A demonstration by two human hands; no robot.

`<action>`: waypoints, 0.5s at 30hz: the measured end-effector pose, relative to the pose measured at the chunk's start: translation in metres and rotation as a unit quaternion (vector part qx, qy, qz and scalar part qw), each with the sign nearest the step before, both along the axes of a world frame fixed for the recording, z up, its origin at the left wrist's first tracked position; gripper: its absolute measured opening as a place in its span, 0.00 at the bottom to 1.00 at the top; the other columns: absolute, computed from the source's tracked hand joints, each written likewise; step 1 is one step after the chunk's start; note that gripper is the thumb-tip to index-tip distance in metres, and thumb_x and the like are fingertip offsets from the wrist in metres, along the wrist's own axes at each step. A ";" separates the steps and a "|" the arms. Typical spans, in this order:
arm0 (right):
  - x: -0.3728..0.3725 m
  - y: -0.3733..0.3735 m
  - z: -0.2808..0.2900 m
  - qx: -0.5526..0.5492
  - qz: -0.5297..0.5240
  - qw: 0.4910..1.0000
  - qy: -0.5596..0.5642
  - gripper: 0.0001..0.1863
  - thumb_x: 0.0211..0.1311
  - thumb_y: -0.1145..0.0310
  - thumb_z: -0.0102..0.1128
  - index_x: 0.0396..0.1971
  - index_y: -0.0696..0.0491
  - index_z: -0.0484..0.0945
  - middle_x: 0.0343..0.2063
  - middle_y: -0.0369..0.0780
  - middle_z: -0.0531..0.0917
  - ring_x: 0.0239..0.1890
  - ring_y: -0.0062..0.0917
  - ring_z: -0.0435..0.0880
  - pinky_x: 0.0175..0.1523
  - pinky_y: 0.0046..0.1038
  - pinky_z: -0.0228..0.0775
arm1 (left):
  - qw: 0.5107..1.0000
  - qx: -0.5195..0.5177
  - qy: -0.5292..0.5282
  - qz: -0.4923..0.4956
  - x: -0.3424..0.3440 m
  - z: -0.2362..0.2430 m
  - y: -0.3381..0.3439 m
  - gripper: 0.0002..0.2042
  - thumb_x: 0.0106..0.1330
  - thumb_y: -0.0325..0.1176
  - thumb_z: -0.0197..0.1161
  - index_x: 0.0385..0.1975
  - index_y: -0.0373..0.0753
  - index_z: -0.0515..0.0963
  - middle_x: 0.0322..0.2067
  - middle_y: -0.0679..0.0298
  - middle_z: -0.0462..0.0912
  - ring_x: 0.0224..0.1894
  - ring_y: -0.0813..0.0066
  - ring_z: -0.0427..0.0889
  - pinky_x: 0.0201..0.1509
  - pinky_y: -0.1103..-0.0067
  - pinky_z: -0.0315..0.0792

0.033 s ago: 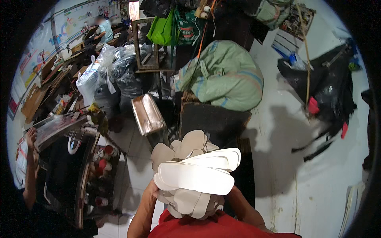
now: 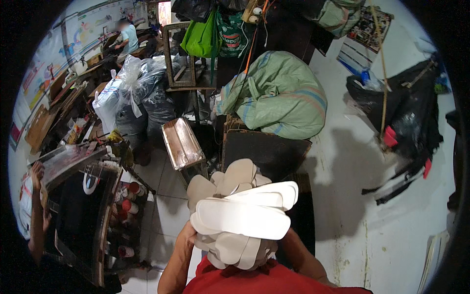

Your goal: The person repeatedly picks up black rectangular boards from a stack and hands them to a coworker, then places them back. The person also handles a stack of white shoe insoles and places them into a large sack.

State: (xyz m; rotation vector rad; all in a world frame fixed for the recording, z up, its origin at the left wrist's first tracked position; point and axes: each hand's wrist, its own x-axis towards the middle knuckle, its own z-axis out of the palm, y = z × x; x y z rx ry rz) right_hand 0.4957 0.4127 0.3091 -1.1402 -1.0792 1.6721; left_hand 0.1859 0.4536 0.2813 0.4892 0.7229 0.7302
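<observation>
A large pile of beige, sole-shaped pieces that look like shoe insoles (image 2: 240,218) rests against the front of my red shirt. The upper ones lie crosswise and catch bright light; the rest fan out in bundles beneath. My left hand (image 2: 187,235) grips the pile's left side, its fingers mostly hidden under the pieces. On the other side my right hand (image 2: 286,236) supports the pile, and most of it is covered.
Ahead stand a dark board-topped bench (image 2: 264,152), a stuffed green sack (image 2: 289,95) and a metallic-topped box (image 2: 183,142). At left, another person's hand (image 2: 37,174) touches a framed panel (image 2: 73,164) above a rack of cups (image 2: 128,206). Black bags (image 2: 411,108) hang at right.
The surroundings have shifted slightly in view. My hands hold the pile in the same way.
</observation>
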 end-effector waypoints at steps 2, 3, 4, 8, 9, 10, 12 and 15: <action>-0.006 0.055 0.011 0.010 0.006 0.999 -0.032 0.33 0.56 0.57 0.55 0.58 0.58 0.59 0.58 0.45 0.64 0.59 0.30 0.64 0.62 0.32 0.57 | 1.000 0.014 0.005 -0.021 -0.006 0.005 0.055 0.26 0.59 0.48 0.57 0.52 0.36 0.68 0.46 0.57 0.76 0.48 0.65 0.76 0.51 0.67 0.71; -0.007 0.082 0.018 0.016 0.009 0.999 -0.050 0.33 0.56 0.57 0.55 0.58 0.58 0.59 0.58 0.45 0.64 0.59 0.30 0.64 0.62 0.32 0.57 | 0.999 0.019 0.008 -0.031 -0.008 0.009 0.081 0.26 0.59 0.48 0.57 0.52 0.36 0.68 0.46 0.57 0.76 0.48 0.65 0.76 0.50 0.67 0.71; -0.008 0.106 0.024 0.023 0.012 0.997 -0.069 0.33 0.56 0.57 0.55 0.58 0.58 0.59 0.58 0.45 0.64 0.59 0.30 0.64 0.62 0.32 0.57 | 0.999 0.027 0.010 -0.043 -0.010 0.014 0.105 0.26 0.59 0.48 0.57 0.52 0.36 0.68 0.46 0.57 0.76 0.48 0.65 0.76 0.50 0.68 0.71; -0.005 0.187 0.046 0.048 0.032 0.988 -0.141 0.33 0.56 0.57 0.55 0.58 0.58 0.59 0.58 0.45 0.64 0.59 0.30 0.64 0.62 0.32 0.57 | 0.996 0.042 0.013 -0.077 -0.013 0.028 0.184 0.25 0.59 0.47 0.57 0.52 0.36 0.68 0.46 0.57 0.76 0.47 0.66 0.76 0.50 0.68 0.71; -0.004 0.202 0.049 0.053 0.039 0.986 -0.154 0.33 0.56 0.57 0.55 0.58 0.58 0.59 0.58 0.45 0.64 0.59 0.30 0.64 0.62 0.32 0.57 | 0.996 0.043 0.012 -0.080 -0.013 0.030 0.197 0.25 0.59 0.46 0.57 0.52 0.36 0.68 0.46 0.57 0.76 0.47 0.66 0.76 0.50 0.68 0.72; -0.003 0.215 0.052 0.058 0.047 0.983 -0.167 0.33 0.56 0.57 0.55 0.58 0.58 0.59 0.58 0.45 0.64 0.59 0.30 0.64 0.62 0.32 0.57 | 0.996 0.043 0.013 -0.080 -0.011 0.030 0.206 0.25 0.59 0.46 0.57 0.52 0.36 0.68 0.46 0.57 0.76 0.47 0.66 0.76 0.50 0.68 0.72; -0.001 0.239 0.057 0.066 0.064 0.977 -0.191 0.33 0.56 0.57 0.55 0.58 0.58 0.59 0.58 0.45 0.64 0.59 0.30 0.64 0.62 0.32 0.57 | 0.996 0.040 0.008 -0.074 -0.006 0.028 0.223 0.25 0.59 0.46 0.57 0.52 0.36 0.68 0.45 0.57 0.76 0.47 0.66 0.76 0.50 0.69 0.72; 0.004 0.264 0.061 0.075 0.085 0.972 -0.208 0.33 0.56 0.57 0.55 0.58 0.58 0.59 0.58 0.45 0.64 0.59 0.30 0.64 0.62 0.32 0.58 | 0.998 0.030 0.009 -0.057 0.002 0.023 0.238 0.24 0.59 0.45 0.57 0.52 0.36 0.69 0.45 0.58 0.76 0.47 0.66 0.76 0.49 0.69 0.72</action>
